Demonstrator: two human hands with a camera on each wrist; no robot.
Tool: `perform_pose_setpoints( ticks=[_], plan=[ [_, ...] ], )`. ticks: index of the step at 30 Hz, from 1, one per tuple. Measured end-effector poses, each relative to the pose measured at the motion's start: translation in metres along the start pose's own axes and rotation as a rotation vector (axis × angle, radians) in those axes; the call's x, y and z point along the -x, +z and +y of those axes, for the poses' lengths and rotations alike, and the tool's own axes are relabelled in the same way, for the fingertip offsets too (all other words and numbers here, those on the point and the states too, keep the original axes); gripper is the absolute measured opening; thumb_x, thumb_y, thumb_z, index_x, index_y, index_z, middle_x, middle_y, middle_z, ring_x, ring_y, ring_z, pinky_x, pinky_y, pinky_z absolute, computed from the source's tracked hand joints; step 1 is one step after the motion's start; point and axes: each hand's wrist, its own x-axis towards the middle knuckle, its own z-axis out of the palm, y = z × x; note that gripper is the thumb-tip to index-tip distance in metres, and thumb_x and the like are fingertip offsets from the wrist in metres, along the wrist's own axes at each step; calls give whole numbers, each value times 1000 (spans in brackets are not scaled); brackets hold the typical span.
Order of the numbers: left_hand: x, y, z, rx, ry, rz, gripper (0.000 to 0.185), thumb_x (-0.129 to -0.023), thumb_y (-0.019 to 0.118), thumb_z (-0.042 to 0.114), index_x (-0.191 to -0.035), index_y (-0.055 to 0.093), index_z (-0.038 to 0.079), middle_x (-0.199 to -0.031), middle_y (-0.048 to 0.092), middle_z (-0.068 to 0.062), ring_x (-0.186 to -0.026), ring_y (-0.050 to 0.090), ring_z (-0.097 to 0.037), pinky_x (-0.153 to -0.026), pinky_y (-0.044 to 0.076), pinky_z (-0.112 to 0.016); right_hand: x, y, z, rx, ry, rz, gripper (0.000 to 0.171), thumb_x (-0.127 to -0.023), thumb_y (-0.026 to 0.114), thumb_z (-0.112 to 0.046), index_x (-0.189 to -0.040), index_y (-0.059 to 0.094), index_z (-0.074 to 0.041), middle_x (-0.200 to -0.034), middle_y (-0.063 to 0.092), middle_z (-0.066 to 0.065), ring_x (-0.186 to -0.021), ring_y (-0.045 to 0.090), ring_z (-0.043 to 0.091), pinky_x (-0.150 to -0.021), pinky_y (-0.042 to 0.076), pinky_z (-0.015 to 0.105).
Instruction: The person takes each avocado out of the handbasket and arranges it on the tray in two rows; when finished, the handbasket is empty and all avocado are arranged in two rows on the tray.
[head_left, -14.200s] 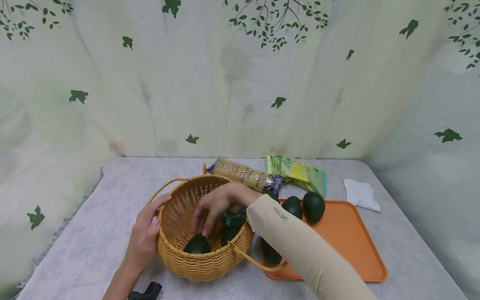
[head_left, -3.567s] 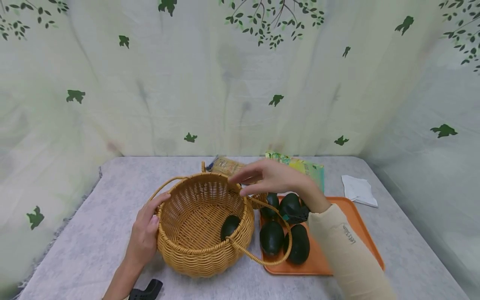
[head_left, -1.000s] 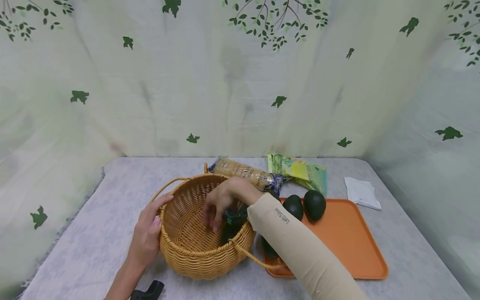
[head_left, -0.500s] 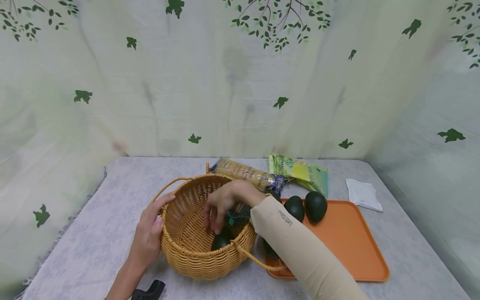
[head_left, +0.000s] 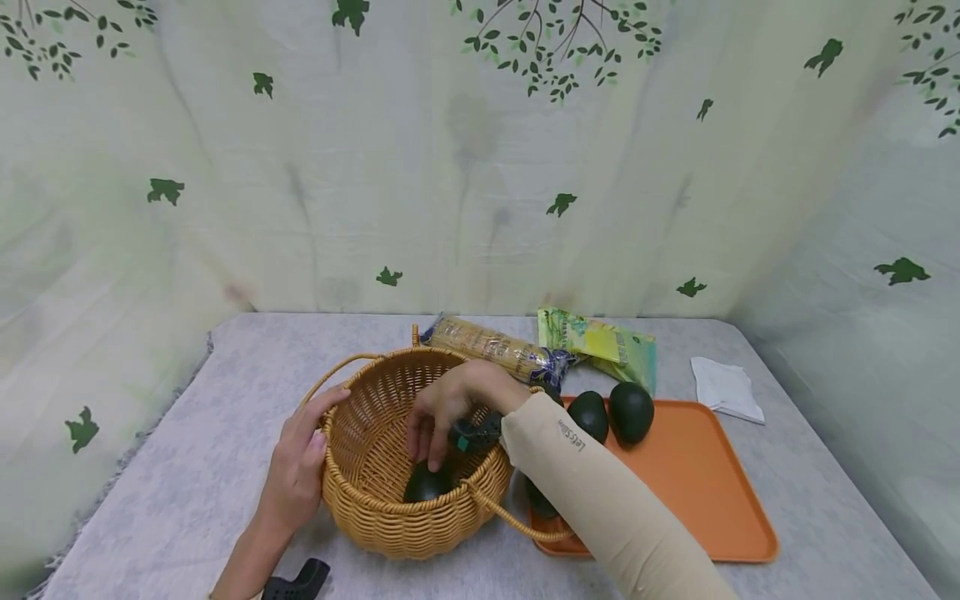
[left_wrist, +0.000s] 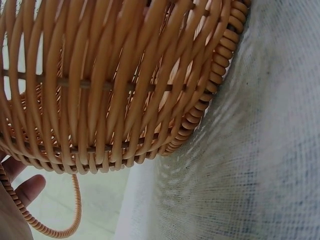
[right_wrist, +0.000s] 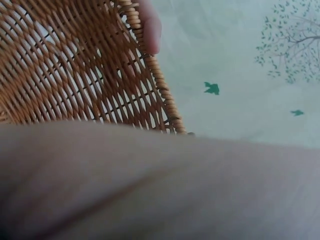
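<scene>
A round wicker basket [head_left: 408, 533] stands on the table. My left hand [head_left: 294, 467] holds its left rim; in the right wrist view a fingertip [right_wrist: 151, 35] curls over the rim. My right hand [head_left: 442, 417] reaches down inside, fingers loosely bent and pointing downward. Right below the fingertips lies a dark green avocado [head_left: 427, 483], near the basket's front wall. In the left wrist view the basket's weave [left_wrist: 100, 95] fills the upper part, with a looped handle [left_wrist: 75, 215] beside the thumb. My forearm blocks most of the right wrist view.
An orange tray [head_left: 697, 483] to the right bears several avocados [head_left: 632, 412], partly behind my right sleeve [head_left: 600, 492]. Behind lie a bundle of dry noodles [head_left: 487, 343] and green-yellow packets [head_left: 600, 342]. A white tissue packet [head_left: 726, 389] is at the far right.
Under my right hand the avocado has come away from the fingers and shifted left along the basket's front. The earlier reach over the tray has ended inside the basket. My left hand stays at the rim.
</scene>
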Motion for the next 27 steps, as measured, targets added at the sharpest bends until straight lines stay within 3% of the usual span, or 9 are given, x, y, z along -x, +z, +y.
perform_pose_setpoints(
  ticks=[5,12,27],
  plan=[
    [0,0,-1,-11,0,1,53,-99,32,6,-148,54,8,-145,58,-13,-140,42,-2,-115,21,-21,0,1,0,-32,-58,-5,39,-89,79,-6,-127,72,-8,-110,74,-5,-106,68,9,-90,52,21],
    [1,0,-1,-17,-9,-2,53,-99,33,6,-148,54,9,-145,58,-13,-140,42,-2,-115,21,-20,2,2,0,-12,-88,-11,31,-90,79,-13,-121,77,-15,-113,72,-11,-106,67,7,-89,54,23],
    [1,0,-1,-11,-22,-8,54,-99,32,6,-148,54,9,-145,58,-12,-140,42,-1,-115,20,-20,5,7,-3,-199,-91,-62,34,-89,77,-1,-123,75,-7,-111,76,0,-100,72,15,-84,60,35]
  ],
)
